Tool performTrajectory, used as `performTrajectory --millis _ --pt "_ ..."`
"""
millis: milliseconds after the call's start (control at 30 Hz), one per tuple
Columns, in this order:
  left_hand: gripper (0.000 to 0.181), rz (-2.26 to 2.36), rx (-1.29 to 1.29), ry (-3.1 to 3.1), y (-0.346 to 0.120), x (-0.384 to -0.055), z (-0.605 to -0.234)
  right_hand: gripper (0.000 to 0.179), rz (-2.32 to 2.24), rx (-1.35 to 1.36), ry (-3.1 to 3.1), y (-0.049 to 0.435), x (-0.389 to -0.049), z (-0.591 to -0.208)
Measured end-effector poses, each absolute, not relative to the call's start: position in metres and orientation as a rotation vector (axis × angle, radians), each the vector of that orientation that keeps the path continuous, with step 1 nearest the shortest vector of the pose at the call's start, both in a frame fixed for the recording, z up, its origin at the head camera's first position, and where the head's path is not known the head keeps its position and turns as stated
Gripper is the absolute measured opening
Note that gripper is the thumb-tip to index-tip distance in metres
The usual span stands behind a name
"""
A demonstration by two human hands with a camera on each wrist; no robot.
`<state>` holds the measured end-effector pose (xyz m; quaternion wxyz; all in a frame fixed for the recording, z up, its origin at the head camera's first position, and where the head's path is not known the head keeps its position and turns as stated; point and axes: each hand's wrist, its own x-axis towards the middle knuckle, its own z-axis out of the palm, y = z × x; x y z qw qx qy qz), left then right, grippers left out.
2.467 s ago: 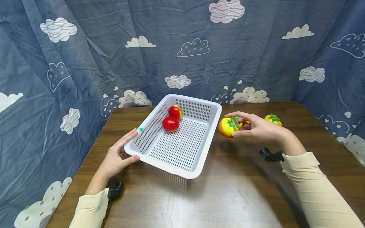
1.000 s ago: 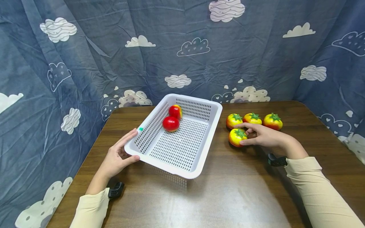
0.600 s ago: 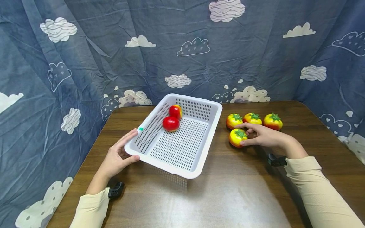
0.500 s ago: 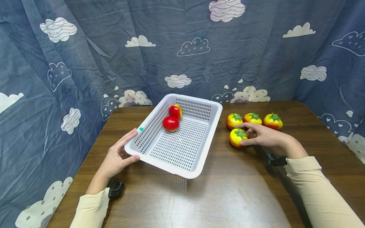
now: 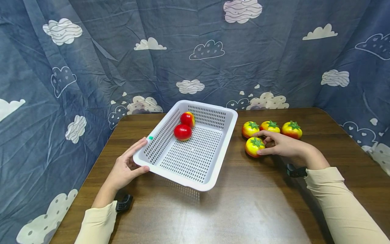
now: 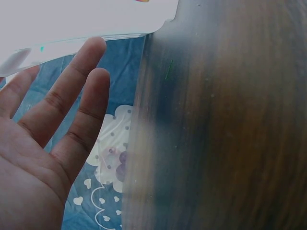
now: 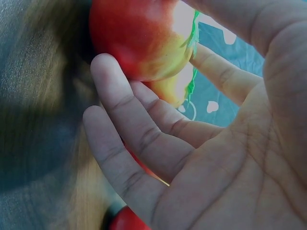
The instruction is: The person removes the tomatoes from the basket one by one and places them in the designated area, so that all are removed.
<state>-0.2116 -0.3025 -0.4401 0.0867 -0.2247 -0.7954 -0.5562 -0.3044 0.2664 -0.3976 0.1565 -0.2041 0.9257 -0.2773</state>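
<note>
A white perforated plastic basket (image 5: 217,169) stands on the table with two glossy red-and-yellow fruits (image 5: 182,132) inside, towards its left. My left hand (image 5: 123,171) holds its near left corner, thumb on the front rim and index finger on the left rim. In the left wrist view, the other fingers (image 6: 93,103) are nearly straight beneath the rim. Right of the basket, my right hand (image 5: 281,145) holds a yellow-red tomato (image 5: 254,147) with a green calyx between thumb and fingers. That tomato rests on the table. Its underside looks red in the right wrist view.
Three similar tomatoes stand in a row behind the held one: a left tomato (image 5: 250,129), a middle tomato (image 5: 269,126) and a right tomato (image 5: 291,130). The brown wooden table (image 5: 231,210) ends at a blue cloud-patterned cloth (image 5: 195,74) behind and at the sides.
Since the oldest frame, my right hand has lowered the tomato from beside the basket's right rim to the table, slightly right and nearer. Over the last second both hands stay still.
</note>
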Motion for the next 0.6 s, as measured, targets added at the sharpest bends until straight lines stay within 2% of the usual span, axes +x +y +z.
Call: performTrajectory --millis 600 --pt "0.083 -1.640 -0.673 -2.375 -0.3035 -0.2121 -0.4404 0.073 -0.782 -0.591 2.633 0.2681 -0.3030 -0.3929"
